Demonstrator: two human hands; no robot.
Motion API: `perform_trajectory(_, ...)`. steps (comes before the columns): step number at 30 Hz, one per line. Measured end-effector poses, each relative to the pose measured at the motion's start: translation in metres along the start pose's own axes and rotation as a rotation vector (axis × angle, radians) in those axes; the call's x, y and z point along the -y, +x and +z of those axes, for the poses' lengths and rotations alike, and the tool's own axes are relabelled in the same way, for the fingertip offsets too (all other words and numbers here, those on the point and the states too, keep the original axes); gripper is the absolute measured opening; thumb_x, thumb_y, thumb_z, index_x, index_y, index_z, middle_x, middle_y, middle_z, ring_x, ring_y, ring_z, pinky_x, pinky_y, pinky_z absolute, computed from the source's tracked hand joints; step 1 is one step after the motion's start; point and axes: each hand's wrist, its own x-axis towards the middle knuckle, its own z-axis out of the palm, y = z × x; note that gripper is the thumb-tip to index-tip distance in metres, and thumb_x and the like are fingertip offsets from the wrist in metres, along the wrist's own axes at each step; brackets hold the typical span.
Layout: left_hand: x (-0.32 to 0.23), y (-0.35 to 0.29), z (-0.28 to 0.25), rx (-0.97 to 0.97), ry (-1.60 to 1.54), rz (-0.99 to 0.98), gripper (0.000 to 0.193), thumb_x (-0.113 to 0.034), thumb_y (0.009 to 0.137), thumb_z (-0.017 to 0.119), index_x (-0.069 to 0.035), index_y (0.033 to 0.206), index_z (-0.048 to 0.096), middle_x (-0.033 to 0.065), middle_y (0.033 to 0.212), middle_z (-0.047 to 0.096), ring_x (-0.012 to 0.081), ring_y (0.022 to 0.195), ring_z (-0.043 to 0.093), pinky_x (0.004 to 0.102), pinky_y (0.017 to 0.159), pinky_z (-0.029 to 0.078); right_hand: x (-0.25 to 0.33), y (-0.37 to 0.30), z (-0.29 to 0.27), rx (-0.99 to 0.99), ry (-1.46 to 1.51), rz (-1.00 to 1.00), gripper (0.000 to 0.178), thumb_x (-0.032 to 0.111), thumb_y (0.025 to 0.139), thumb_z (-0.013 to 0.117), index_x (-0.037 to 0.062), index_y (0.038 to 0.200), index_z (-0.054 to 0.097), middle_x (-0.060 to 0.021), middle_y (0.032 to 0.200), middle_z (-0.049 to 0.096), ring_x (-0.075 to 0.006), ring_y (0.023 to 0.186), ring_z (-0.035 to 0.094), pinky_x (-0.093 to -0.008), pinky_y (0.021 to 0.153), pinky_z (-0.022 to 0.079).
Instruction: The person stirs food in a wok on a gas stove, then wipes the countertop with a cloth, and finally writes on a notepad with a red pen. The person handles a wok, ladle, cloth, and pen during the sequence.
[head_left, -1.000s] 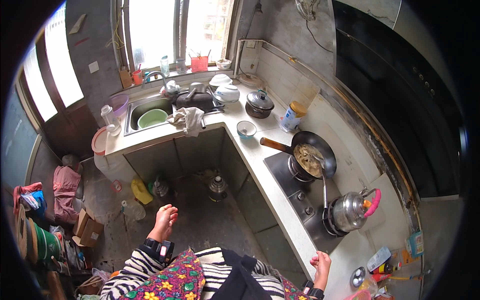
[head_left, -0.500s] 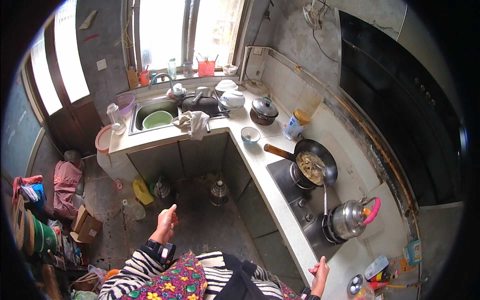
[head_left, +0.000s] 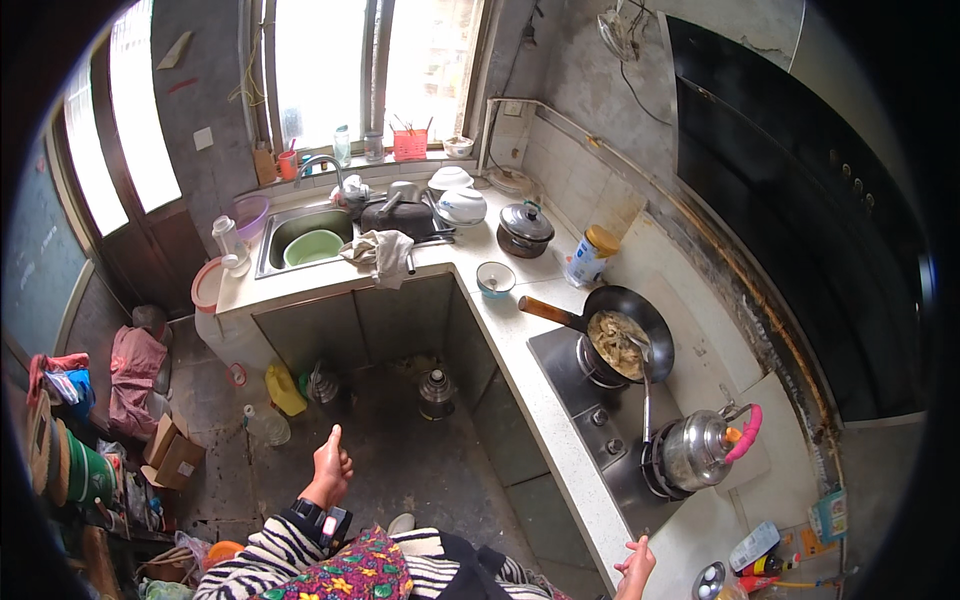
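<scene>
My left hand (head_left: 331, 470) hangs over the floor in front of me, its thumb up and fingers curled in, with nothing visible in it. My right hand (head_left: 635, 568) hovers by the counter's near edge, bare, its fingers loosely bent and partly apart. Ahead of it, on the gas stove (head_left: 597, 418), a black wok (head_left: 662, 337) holds cooked food (head_left: 612, 335). A metal spatula (head_left: 647, 405) rests in the wok, its handle toward me. The steel kettle (head_left: 692, 452) with a pink-wrapped handle stands on the nearer burner. Neither hand touches these things.
A lidded pot (head_left: 525, 230), a small bowl (head_left: 495, 280) and a yellow-lidded canister (head_left: 592, 255) stand along the counter (head_left: 480, 310). A green basin (head_left: 314, 248) sits in the sink (head_left: 268, 245). On the floor are a vacuum flask (head_left: 436, 395), a yellow jug (head_left: 285, 390) and a cardboard box (head_left: 172, 455).
My left hand has dropped slightly and its thumb points up more. My right hand has moved a little lower. The view has shifted slightly; the wok, spatula and kettle stay in place.
</scene>
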Motion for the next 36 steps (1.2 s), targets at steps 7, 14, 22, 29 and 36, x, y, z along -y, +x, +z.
perform_trajectory(7,0.021,0.002,0.001,-0.086,0.001,-0.08,0.048,-0.045,0.096,0.056,-0.021,0.062,0.03,-0.0059,0.051,0.024,0.0088,0.041,0.02,0.028,0.041,0.015,-0.019,0.02,-0.001,0.076,-0.077,0.038,0.039,0.037,0.099,0.051,0.0013,0.09,0.062,0.0053,0.047,0.03,-0.0064,0.035,0.027,-0.0251,0.033,0.032)
perform_trajectory(14,0.016,-0.005,-0.011,-0.11,0.009,-0.026,0.048,-0.045,0.096,0.055,-0.021,0.062,0.031,-0.0059,0.051,0.024,0.0091,0.041,0.021,0.0277,0.042,0.016,-0.025,0.04,0.026,0.212,-0.003,-0.023,0.021,0.014,0.086,0.067,0.0009,0.102,0.063,-0.0025,0.065,0.056,-0.0078,0.053,0.051,-0.0235,0.039,0.041)
perform_trajectory(22,0.004,0.032,-0.004,-0.103,-0.106,-0.057,0.049,-0.044,0.098,0.051,-0.021,0.062,0.029,-0.0061,0.051,0.025,0.0094,0.041,0.022,0.0272,0.042,0.018,0.014,0.041,0.055,0.337,-0.114,0.021,0.025,0.023,0.094,0.062,-0.0006,0.101,0.062,-0.0046,0.064,0.061,-0.0071,0.04,0.045,-0.0221,0.039,0.041)
perform_trajectory(29,-0.043,0.104,0.028,-0.042,-0.184,-0.051,0.052,-0.044,0.099,0.049,-0.021,0.059,0.026,-0.005,0.05,0.026,0.0103,0.042,0.024,0.027,0.042,0.021,0.044,0.034,0.101,0.199,0.023,-0.094,0.022,0.02,0.093,0.061,0.0035,0.108,0.06,-0.009,0.087,0.068,-0.0112,0.048,0.054,-0.0263,0.051,0.05)
perform_trajectory(36,-0.099,0.174,0.042,-0.023,-0.227,-0.078,0.047,-0.043,0.1,0.047,-0.02,0.062,0.032,-0.0052,0.051,0.029,0.0101,0.043,0.025,0.0262,0.042,0.023,0.084,0.02,0.163,0.198,0.036,-0.096,0.023,0.019,0.093,0.064,0.0053,0.11,0.06,-0.0082,0.091,0.069,-0.0129,0.053,0.058,-0.0276,0.054,0.052)
